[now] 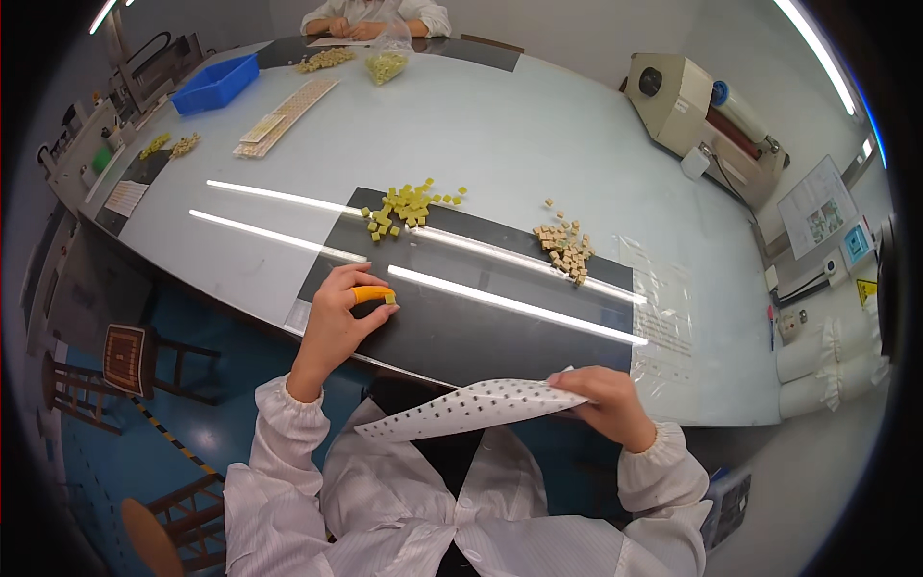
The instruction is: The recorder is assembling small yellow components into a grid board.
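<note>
My left hand [338,315] is over the near left part of the dark mat, with an orange cover on one finger. Pinched between thumb and finger is a small yellow-green block [390,299]. In front of the table edge, my right hand [611,404] grips the right end of a white sheet [471,408] with rows of small dark marks. The sheet bends and hangs over my lap. A loose pile of yellow-green blocks [409,207] lies beyond my left hand. Farther right sits a pile of tan blocks [567,248].
The dark mat [461,317] lies on the pale table [538,144]. A clear plastic sheet [663,317] is at its right. Far left are a blue bin [216,85] and patterned strips [288,115]. Across the table sits another person [375,17]; a roller machine [702,115] stands far right.
</note>
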Demonstrator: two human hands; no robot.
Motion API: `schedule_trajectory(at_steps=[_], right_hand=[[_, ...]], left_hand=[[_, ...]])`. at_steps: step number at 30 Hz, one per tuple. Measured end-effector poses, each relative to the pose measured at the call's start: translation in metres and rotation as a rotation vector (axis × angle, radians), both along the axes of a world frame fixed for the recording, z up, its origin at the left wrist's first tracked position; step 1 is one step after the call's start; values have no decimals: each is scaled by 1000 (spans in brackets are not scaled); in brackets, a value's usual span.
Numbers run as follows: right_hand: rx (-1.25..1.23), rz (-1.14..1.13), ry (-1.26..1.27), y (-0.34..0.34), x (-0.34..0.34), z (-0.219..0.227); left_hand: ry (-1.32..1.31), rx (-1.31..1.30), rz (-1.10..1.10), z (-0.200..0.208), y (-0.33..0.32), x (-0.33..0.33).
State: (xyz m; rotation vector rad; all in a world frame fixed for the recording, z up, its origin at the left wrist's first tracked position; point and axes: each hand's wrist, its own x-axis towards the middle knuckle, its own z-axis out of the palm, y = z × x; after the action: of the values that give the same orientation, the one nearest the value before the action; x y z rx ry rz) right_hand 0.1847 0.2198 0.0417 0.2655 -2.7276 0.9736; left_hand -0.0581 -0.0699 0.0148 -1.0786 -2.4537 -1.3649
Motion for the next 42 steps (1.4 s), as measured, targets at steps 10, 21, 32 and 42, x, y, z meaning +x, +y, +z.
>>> schedule_trajectory(at_steps=[10, 21, 32, 42], right_hand=[[-134, -1032, 280, 136, 30, 38], [564, -1001, -73, 178, -27, -49], [619, -1167, -227, 243, -40, -63], [375, -939, 118, 250, -46, -79]], left_hand=[[42, -43, 36, -12, 2, 3], [89, -58, 260, -16, -1, -40], [120, -99, 215, -12, 0, -48], [111, -121, 398, -18, -94, -128]])
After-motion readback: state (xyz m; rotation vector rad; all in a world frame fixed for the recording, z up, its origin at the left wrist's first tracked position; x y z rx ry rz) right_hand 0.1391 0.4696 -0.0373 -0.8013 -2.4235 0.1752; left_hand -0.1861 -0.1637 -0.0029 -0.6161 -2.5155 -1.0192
